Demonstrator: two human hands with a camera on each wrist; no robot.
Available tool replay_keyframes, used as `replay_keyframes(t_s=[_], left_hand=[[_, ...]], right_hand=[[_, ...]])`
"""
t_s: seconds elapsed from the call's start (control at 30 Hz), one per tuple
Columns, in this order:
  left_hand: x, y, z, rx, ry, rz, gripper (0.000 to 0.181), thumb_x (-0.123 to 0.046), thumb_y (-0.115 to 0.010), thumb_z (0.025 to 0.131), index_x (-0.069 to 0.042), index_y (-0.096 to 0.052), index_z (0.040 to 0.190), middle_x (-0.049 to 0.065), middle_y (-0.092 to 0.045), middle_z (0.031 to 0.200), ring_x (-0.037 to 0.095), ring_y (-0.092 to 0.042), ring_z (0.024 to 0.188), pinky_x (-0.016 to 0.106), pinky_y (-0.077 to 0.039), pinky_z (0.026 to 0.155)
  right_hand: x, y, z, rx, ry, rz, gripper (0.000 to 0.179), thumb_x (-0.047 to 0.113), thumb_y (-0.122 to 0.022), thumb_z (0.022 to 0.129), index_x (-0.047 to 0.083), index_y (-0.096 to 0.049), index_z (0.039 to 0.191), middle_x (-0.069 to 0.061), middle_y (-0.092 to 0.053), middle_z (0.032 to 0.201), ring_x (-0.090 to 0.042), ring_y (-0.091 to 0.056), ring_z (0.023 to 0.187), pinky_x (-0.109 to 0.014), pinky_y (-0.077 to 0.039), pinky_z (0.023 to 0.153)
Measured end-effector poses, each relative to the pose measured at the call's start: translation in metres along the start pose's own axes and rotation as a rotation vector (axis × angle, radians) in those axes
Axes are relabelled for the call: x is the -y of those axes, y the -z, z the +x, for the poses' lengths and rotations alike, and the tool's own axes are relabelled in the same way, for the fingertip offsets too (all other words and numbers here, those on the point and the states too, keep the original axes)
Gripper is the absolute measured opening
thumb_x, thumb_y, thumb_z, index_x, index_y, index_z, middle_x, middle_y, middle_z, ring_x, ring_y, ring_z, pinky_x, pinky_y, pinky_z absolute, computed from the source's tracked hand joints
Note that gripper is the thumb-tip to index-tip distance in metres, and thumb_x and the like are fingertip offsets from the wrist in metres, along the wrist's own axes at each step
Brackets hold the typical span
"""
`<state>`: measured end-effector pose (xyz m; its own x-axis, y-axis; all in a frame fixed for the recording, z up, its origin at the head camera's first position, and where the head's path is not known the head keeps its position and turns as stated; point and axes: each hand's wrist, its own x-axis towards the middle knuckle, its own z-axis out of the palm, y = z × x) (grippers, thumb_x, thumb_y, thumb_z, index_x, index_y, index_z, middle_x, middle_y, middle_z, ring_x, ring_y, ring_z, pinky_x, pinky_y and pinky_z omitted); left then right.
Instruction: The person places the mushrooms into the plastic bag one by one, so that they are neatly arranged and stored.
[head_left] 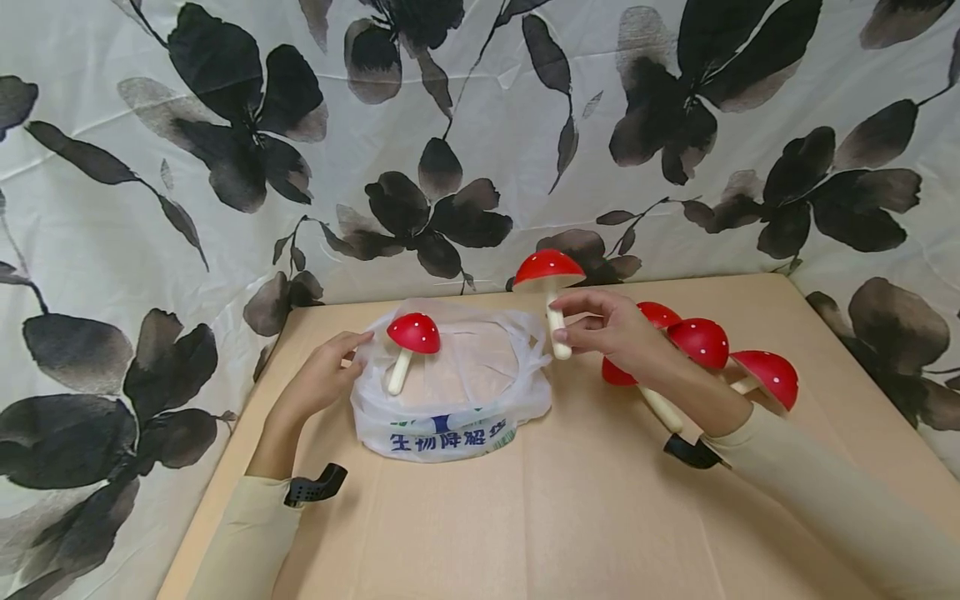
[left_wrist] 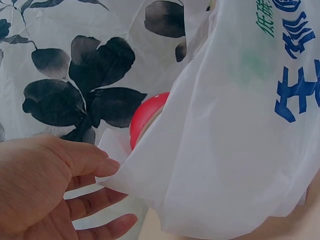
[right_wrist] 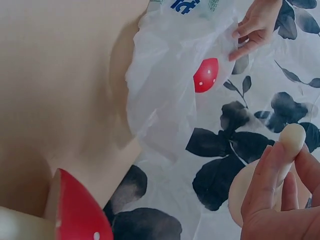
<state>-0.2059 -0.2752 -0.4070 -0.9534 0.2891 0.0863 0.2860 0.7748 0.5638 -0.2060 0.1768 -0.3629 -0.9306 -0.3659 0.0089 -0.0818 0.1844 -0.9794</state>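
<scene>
A white translucent plastic bag (head_left: 450,433) with blue and green printing stands on the table, its mouth spread wide. My left hand (head_left: 324,375) is at the bag's left rim; in the left wrist view the thumb and forefinger pinch the plastic edge (left_wrist: 112,185). Inside the bag leans a toy mushroom (head_left: 414,333) with a red, white-dotted cap and cream stem. Just right of the bag, my right hand (head_left: 611,329) holds another such mushroom (head_left: 550,267) by its stem, cap up, between thumb and fingers. The right wrist view shows the stem's rounded end (right_wrist: 292,136) poking out past the fingertips.
Several more red-capped mushrooms (head_left: 699,342) lie on the right side of the tan table (head_left: 525,525), partly hidden by the right forearm. A floral cloth (head_left: 525,125) hangs behind the table. Each wrist wears a black strap (head_left: 315,485).
</scene>
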Motion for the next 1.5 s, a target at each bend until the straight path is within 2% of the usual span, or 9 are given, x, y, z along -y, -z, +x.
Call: replay_keyframes(t_s=[0.43,0.67,0.9,1.07,1.2,1.33,1.43,1.5], left_hand=[[-0.001,-0.001,-0.001,0.005,0.0,-0.002,0.047,0.0,-0.057,0.099,0.007,-0.05,0.145,0.024,-0.058,0.135,0.04,-0.061,0.114,0.056,-0.053,0.095],[-0.001,-0.001,-0.002,0.008,0.002,0.003,0.047,-0.001,-0.057,0.099,0.006,-0.05,0.145,0.024,-0.057,0.136,0.041,-0.06,0.115,0.056,-0.052,0.096],[-0.001,-0.002,0.0,0.004,-0.015,0.008,0.047,0.001,-0.057,0.098,0.007,-0.05,0.144,0.025,-0.057,0.136,0.043,-0.06,0.115,0.056,-0.052,0.096],[-0.002,-0.001,0.001,0.002,-0.015,0.006,0.047,0.001,-0.057,0.098,0.007,-0.05,0.144,0.025,-0.057,0.136,0.043,-0.061,0.115,0.056,-0.053,0.095],[-0.002,0.0,0.002,0.006,-0.005,0.005,0.047,0.0,-0.057,0.099,0.007,-0.05,0.145,0.025,-0.057,0.137,0.042,-0.061,0.115,0.056,-0.053,0.095],[-0.003,0.001,0.002,0.009,0.003,0.002,0.047,0.0,-0.056,0.099,0.006,-0.049,0.145,0.025,-0.057,0.137,0.042,-0.061,0.116,0.056,-0.053,0.095],[-0.004,0.001,0.001,0.013,0.007,-0.005,0.048,0.0,-0.056,0.099,0.007,-0.049,0.146,0.025,-0.057,0.137,0.042,-0.061,0.116,0.057,-0.052,0.096],[-0.005,0.001,0.001,0.014,0.008,-0.01,0.048,0.0,-0.055,0.099,0.006,-0.048,0.146,0.025,-0.057,0.137,0.042,-0.06,0.116,0.057,-0.052,0.096]], right_hand=[[0.007,-0.028,0.022,0.125,0.033,-0.024,0.045,0.011,-0.076,0.09,0.007,-0.062,0.133,-0.012,-0.062,0.13,-0.029,-0.069,0.103,-0.037,-0.06,0.082],[0.006,-0.047,0.039,0.176,-0.008,-0.113,0.041,0.014,-0.077,0.09,0.012,-0.066,0.13,-0.009,-0.063,0.123,-0.029,-0.066,0.103,-0.036,-0.061,0.081],[-0.002,-0.068,0.06,0.223,-0.079,-0.133,0.04,0.01,-0.075,0.091,0.01,-0.066,0.13,-0.013,-0.064,0.119,-0.027,-0.067,0.096,-0.035,-0.061,0.081],[-0.012,-0.084,0.073,0.227,-0.122,-0.162,0.038,0.006,-0.073,0.092,0.009,-0.067,0.129,-0.012,-0.063,0.115,-0.026,-0.066,0.093,-0.033,-0.06,0.081],[-0.015,-0.093,0.083,0.2,-0.149,-0.223,0.039,0.006,-0.074,0.091,0.01,-0.067,0.129,-0.011,-0.062,0.112,-0.025,-0.064,0.094,-0.031,-0.06,0.08],[-0.018,-0.101,0.09,0.177,-0.175,-0.239,0.041,0.004,-0.075,0.09,0.01,-0.067,0.13,-0.012,-0.061,0.11,-0.026,-0.064,0.094,-0.03,-0.06,0.079],[-0.019,-0.106,0.095,0.19,-0.191,-0.243,0.044,0.003,-0.075,0.09,0.008,-0.066,0.133,-0.012,-0.061,0.112,-0.026,-0.064,0.094,-0.029,-0.06,0.08],[-0.021,-0.109,0.097,0.213,-0.198,-0.283,0.049,0.004,-0.076,0.089,0.008,-0.064,0.136,-0.012,-0.061,0.116,-0.025,-0.064,0.096,-0.028,-0.059,0.082]])
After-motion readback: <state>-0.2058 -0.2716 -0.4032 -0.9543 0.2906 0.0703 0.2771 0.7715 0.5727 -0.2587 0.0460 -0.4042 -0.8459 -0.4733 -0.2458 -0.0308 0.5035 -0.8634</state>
